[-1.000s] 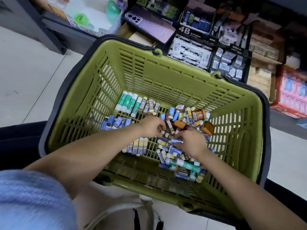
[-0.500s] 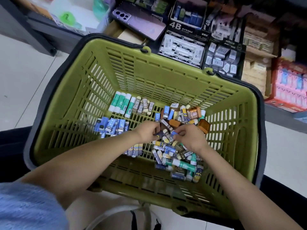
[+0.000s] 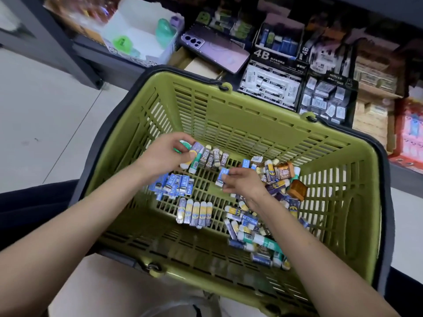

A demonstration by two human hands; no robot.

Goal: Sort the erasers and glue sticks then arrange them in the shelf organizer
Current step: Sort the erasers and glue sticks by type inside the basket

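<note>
Sorting in basket [image 3: 251, 124]: right hand [image 3: 245, 183] pinches blue eraser [image 3: 223, 177], long axis pointing away; blue row [image 3: 176, 185] lies just left. Left hand [image 3: 163, 154] grips a purple piece [image 3: 196, 148] beside the 2B row [image 3: 214, 156].

Basket [image 3: 251, 124]: olive-green moulded plastic, slotted walls, smooth, low sheen.
Basket handle [image 3: 101, 143]: dark grey plastic, matt.
Erasers [image 3: 174, 185]: matt white rubber ends; printed paper sleeves, slight gloss.
Glue sticks [image 3: 263, 240]: smooth plastic tubes, green-and-white, glossy.
Phone [image 3: 219, 53]: purple back, glass-like, glossy.
Display boxes [image 3: 270, 88]: printed cardboard, black and white.
Floor [image 3: 41, 115]: pale tile, smooth, faint shine.
Shelf frame [image 3: 68, 53]: dark grey, matt, metal by look.
</note>
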